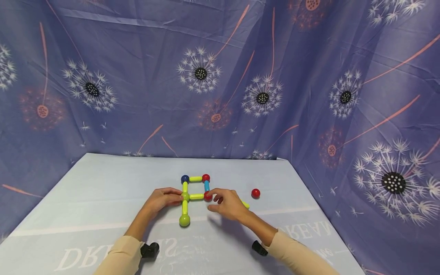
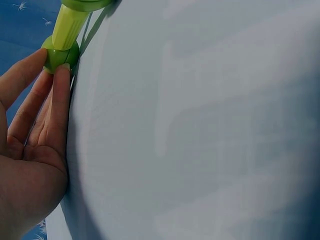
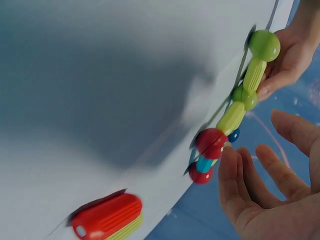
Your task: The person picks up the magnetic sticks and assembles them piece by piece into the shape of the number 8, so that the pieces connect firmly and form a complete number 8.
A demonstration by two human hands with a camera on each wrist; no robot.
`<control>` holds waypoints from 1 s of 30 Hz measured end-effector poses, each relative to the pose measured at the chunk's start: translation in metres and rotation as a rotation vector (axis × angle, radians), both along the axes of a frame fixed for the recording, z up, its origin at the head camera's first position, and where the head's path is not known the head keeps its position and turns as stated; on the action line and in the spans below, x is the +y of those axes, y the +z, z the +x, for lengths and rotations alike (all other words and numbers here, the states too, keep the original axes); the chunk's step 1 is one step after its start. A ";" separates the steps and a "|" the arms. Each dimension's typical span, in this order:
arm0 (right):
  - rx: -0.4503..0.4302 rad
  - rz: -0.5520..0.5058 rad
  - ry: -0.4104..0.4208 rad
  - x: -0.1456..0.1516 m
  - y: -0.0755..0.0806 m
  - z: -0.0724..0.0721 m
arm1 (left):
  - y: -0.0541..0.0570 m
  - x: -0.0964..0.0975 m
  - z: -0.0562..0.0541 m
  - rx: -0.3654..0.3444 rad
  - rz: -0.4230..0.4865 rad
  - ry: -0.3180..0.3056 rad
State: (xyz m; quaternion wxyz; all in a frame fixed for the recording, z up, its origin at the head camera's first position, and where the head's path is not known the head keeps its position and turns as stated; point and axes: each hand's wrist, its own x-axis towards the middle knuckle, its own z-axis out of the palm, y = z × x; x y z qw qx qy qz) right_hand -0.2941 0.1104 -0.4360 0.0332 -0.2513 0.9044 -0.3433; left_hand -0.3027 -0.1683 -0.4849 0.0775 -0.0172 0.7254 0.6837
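On the table lies a flat figure of magnetic rods and balls: a square with a tail. My left hand [image 1: 164,199] pinches its green middle ball [image 2: 61,56] between thumb and fingers. Below that ball, a yellow-green rod [image 1: 185,208] leads to a larger green ball [image 1: 184,220]. Other corners are a dark blue ball [image 1: 185,178], a red far ball [image 1: 206,177] and a red near ball [image 3: 212,143]. A light blue rod [image 1: 207,186] joins the two red ones. My right hand [image 1: 228,204] has its fingertips right at the near red ball, with the thumb spread away.
A loose red ball [image 1: 255,193] lies to the right. Beside my right hand are a red rod [image 3: 107,217] and a yellow rod [image 1: 245,205], partly hidden by the hand in the head view. A patterned blue curtain [image 1: 144,76] hangs behind the pale-covered table [image 1: 113,179].
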 end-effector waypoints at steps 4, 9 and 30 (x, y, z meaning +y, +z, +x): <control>0.007 0.003 -0.024 0.011 -0.001 -0.001 | -0.001 0.000 -0.001 -0.005 0.005 0.004; 0.026 0.005 -0.045 0.024 -0.001 -0.002 | -0.002 0.001 -0.002 -0.014 0.010 0.011; 0.034 -0.001 -0.170 0.079 -0.008 -0.009 | 0.020 0.003 0.015 -0.012 -0.201 0.038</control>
